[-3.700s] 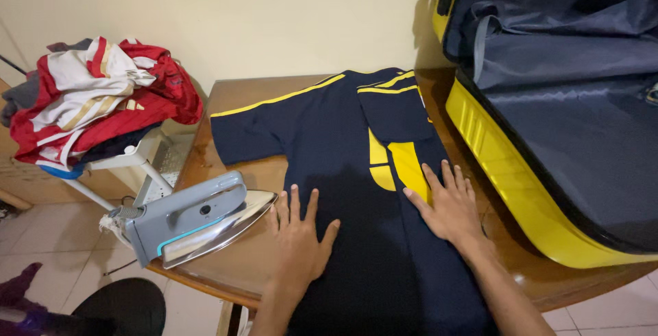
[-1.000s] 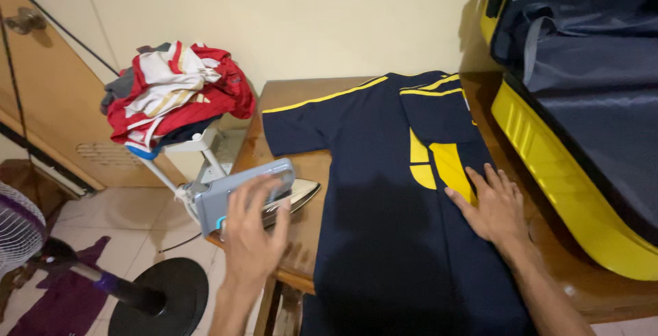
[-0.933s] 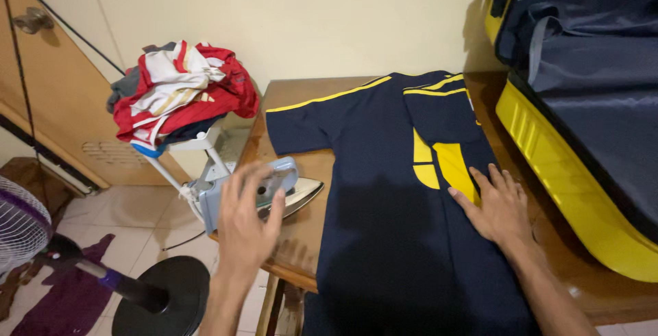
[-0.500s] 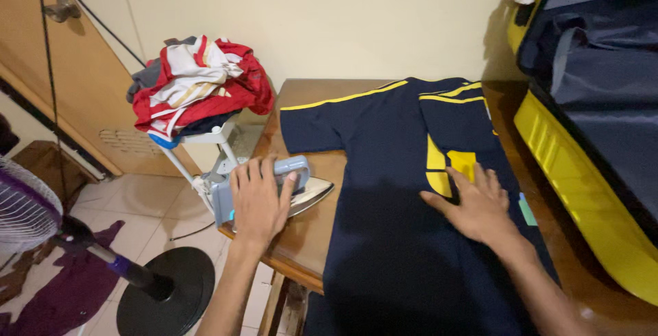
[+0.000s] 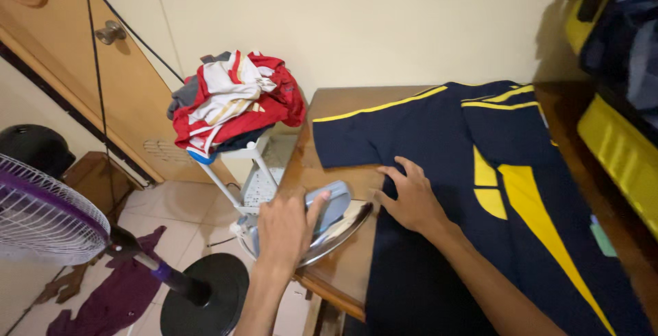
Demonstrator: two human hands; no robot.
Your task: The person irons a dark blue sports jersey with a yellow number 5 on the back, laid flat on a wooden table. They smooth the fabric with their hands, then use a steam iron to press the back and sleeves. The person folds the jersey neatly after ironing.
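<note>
Left hand [image 5: 284, 230] clamped on clothes iron [image 5: 322, 216]; right hand [image 5: 410, 197] flat, fingers apart, on navy jersey [image 5: 445, 151] beside it; yellow suitcase [image 5: 617, 151] open

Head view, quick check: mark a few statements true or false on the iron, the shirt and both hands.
1. The left hand grips the grey iron. True.
2. The right hand rests flat on the navy shirt. True.
3. The iron sits on the shirt. False: it rests on the bare wooden table beside the shirt.
4. The pile of red and white clothes lies on the table. False: it sits on a white stand left of the table.
</note>
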